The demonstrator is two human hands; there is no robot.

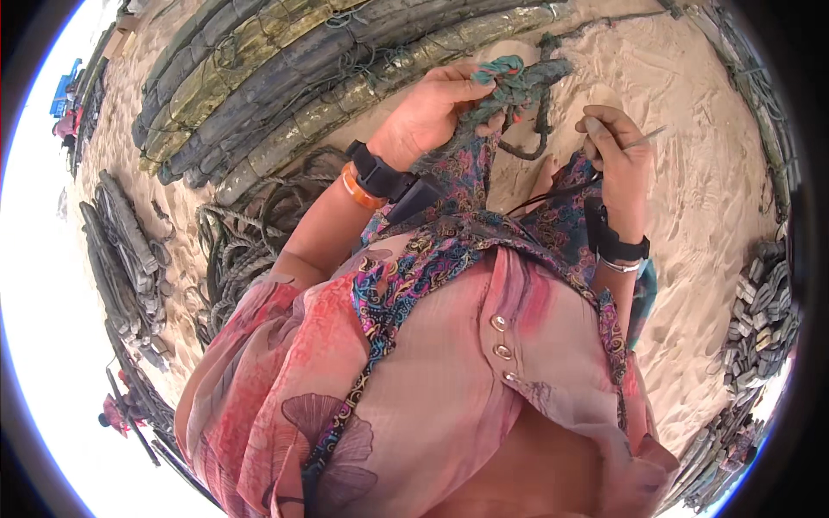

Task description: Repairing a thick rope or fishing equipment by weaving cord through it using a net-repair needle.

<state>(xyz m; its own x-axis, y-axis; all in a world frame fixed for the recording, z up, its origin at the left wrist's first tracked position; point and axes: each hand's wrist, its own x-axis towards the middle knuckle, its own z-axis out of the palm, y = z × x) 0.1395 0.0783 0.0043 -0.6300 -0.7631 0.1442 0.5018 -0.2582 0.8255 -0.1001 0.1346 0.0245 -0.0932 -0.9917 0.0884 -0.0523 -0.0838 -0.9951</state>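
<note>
Pale, rumpled sand spreads all around, with long, dark, tied rolls lying beyond the left hand and a heap of rope beside the left forearm. That hand's grip is closed around a knotted green rope bundle, which sits up in front of the body; a bent dark cord shows just beside it. Apart from the bundle, the right hand has its grip pinched on a thin grey tool, its exact kind unclear.

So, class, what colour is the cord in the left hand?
The cord is mostly green, touched with red; head view.
</note>
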